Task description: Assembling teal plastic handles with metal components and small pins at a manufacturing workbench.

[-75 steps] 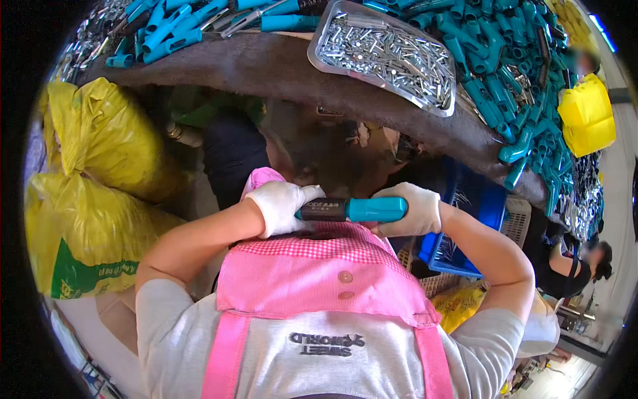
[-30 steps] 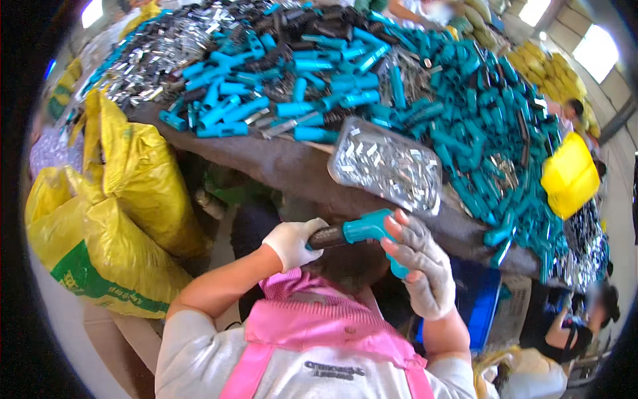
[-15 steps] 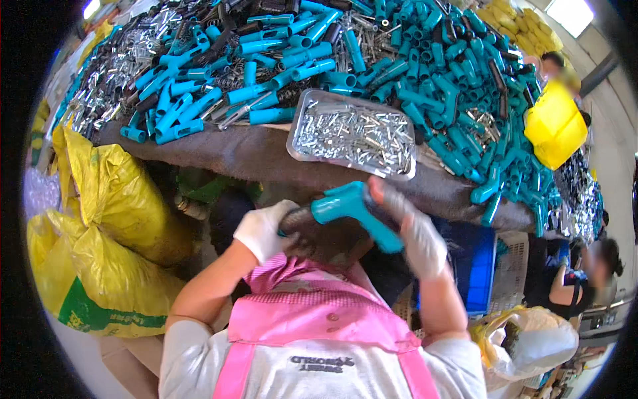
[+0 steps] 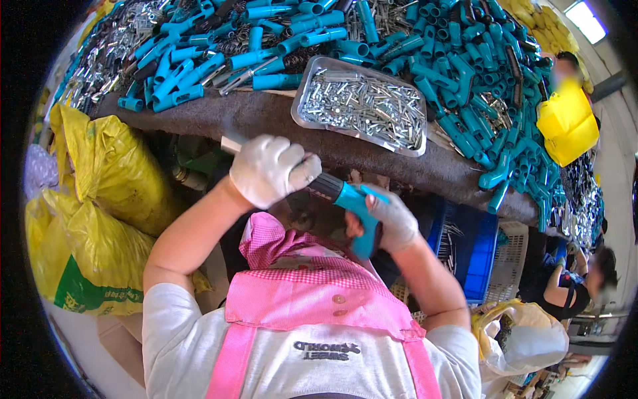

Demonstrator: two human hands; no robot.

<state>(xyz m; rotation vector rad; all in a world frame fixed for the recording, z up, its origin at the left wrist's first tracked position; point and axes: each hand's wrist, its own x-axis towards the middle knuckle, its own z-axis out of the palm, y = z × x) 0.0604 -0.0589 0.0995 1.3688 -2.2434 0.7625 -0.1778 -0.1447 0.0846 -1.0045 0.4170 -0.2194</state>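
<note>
My left hand [image 4: 272, 171], in a white glove, is closed around a shaft between my body and the bench. A black length of the shaft [image 4: 325, 185] shows on the right of that fist. A pale metallic end [image 4: 231, 143] sticks out on its left, blurred. The black length runs into a teal pistol-shaped handle [image 4: 359, 216]. My right hand [image 4: 393, 218], gloved with bare fingertips, is wrapped around this handle. The handle's lower grip points down toward my pink apron. My palm and fingers hide part of it.
Ahead, the bench's dark cloth edge [image 4: 259, 120] carries heaped teal handles [image 4: 458, 73] and a clear tray [image 4: 307, 121] of small metal pins. Yellow sacks [image 4: 113, 179] stand left. A blue crate [image 4: 480, 256] and an open sack [image 4: 525, 352] are at right. Two people are farther right.
My left hand has risen and closed farther along the shaft, where a metallic end now shows. The teal handle has tilted and moved slightly down, and my right hand now wraps it.
</note>
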